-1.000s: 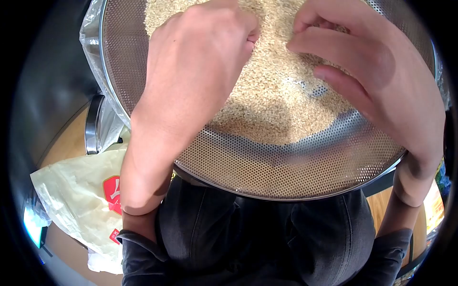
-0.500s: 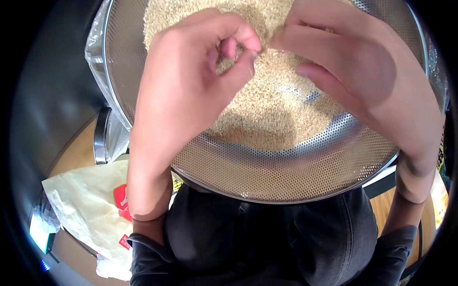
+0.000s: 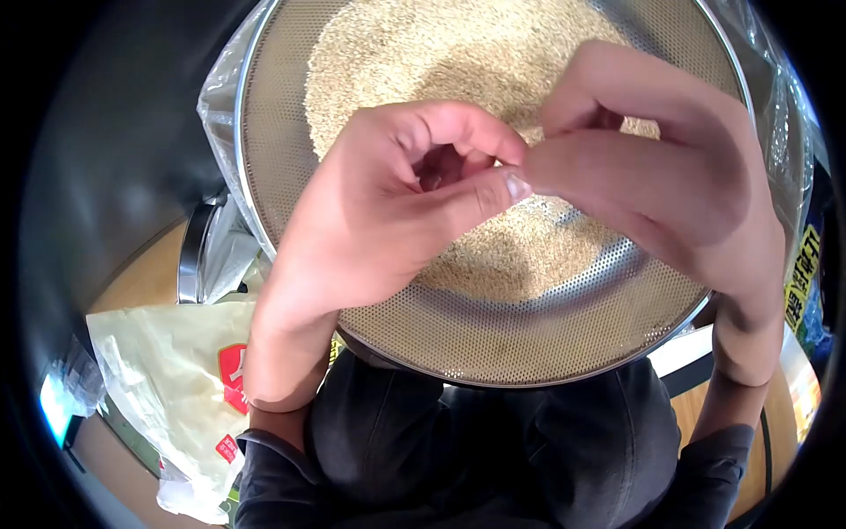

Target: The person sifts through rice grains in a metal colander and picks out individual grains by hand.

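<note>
Head view: a wide, round, silver sieve of perforated metal (image 3: 529, 361) held a broad heap of pale golden grain (image 3: 388, 53), spread over the middle of its floor and toward its far side. The heap, with no clear long axis, lay below and beyond the fingers. A bare left hand (image 3: 397, 203) and a bare right hand (image 3: 679, 167) hung above the sieve's middle, neither plainly nearer. Their fingertips met or overlapped there, left thumb and forefinger pinched close, right fingers curled; whether either gripped something small could not be told. A second earlier the hands were apart, farther from the sieve's near rim, the left knuckles-up.
</note>
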Demonstrator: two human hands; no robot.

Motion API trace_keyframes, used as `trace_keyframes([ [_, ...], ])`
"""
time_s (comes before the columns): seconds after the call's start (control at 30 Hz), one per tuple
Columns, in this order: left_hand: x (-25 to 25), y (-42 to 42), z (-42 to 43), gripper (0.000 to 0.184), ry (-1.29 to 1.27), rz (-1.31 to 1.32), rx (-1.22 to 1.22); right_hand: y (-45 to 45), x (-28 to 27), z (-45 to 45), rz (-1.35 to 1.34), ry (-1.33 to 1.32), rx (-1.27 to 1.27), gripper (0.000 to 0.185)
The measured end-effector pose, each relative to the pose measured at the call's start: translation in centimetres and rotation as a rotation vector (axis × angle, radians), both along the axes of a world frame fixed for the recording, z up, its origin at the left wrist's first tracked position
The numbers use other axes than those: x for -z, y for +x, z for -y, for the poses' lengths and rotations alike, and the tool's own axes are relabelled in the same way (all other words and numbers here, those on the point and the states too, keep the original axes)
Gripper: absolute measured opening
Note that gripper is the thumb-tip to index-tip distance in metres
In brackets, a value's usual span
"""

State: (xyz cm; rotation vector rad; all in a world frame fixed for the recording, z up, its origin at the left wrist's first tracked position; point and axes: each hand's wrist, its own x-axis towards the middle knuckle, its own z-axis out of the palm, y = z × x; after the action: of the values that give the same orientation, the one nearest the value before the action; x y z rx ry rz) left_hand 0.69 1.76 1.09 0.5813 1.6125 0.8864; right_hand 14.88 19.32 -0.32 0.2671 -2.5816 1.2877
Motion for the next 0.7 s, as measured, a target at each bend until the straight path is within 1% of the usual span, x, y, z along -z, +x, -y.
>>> trace_keyframes([
  [0.03,0.4,-0.1,0.3,0.009,0.044,0.051,-0.017,-0.1,-0.1,0.0,-0.020,-0.017,0.009,0.026],
  [0.07,0.3,-0.1,0.4,0.009,0.049,0.045,-0.029,-0.3,-0.3,0.0,-0.040,-0.033,0.017,0.026],
  [0.13,0.1,0.0,0.5,0.008,0.031,0.188,-0.089,-0.9,-1.0,-0.2,0.034,0.026,-0.056,0.026],
  [0.17,0.0,-0.1,0.6,0.008,0.037,0.185,-0.098,-0.9,-1.0,-0.1,0.058,0.048,-0.082,0.026],
  [0.23,0.2,0.4,0.5,0.010,0.023,0.218,-0.107,0.4,0.5,-0.3,-0.005,0.024,-0.002,0.024],
  [0.27,0.2,0.4,0.6,0.010,0.031,0.214,-0.116,0.9,1.0,-0.6,-0.028,0.015,0.027,0.023],
  [0.33,0.6,0.5,1.1,0.015,0.060,-0.008,-0.113,0.4,0.5,-1.7,-0.005,0.087,0.052,0.022],
  [0.37,0.8,0.3,1.6,0.015,0.067,-0.014,-0.124,0.6,0.3,-2.4,-0.015,0.170,0.133,0.019],
  [0.4,0.9,-0.1,2.2,0.021,0.137,-0.101,-0.238,0.9,0.4,-3.2,-0.024,0.252,0.216,0.017],
  [0.43,1.2,-0.6,2.8,0.024,0.175,-0.139,-0.295,1.7,0.8,-4.3,-0.061,0.328,0.316,0.015],
  [0.47,1.4,-1.1,3.3,0.027,0.212,-0.179,-0.350,2.4,1.2,-5.7,-0.062,0.390,0.385,0.017],
  [0.53,2.3,-2.2,3.9,0.032,0.279,-0.356,-0.534,3.5,1.8,-8.3,-0.021,0.492,0.484,0.022],
  [0.57,2.6,-2.3,4.1,0.034,0.330,-0.319,-0.626,3.8,1.9,-8.8,-0.012,0.504,0.479,0.022],
  [0.6,2.9,-2.4,4.3,0.036,0.380,-0.281,-0.716,4.0,2.1,-9.0,0.075,0.465,0.579,0.024],
  [0.63,3.1,-2.7,4.6,0.037,0.443,-0.230,-0.752,4.1,2.3,-9.2,0.160,0.421,0.682,0.026],
  [0.7,3.5,-3.0,4.7,0.038,0.474,-0.241,-0.748,3.9,2.6,-9.4,0.212,0.395,0.733,0.027],
])
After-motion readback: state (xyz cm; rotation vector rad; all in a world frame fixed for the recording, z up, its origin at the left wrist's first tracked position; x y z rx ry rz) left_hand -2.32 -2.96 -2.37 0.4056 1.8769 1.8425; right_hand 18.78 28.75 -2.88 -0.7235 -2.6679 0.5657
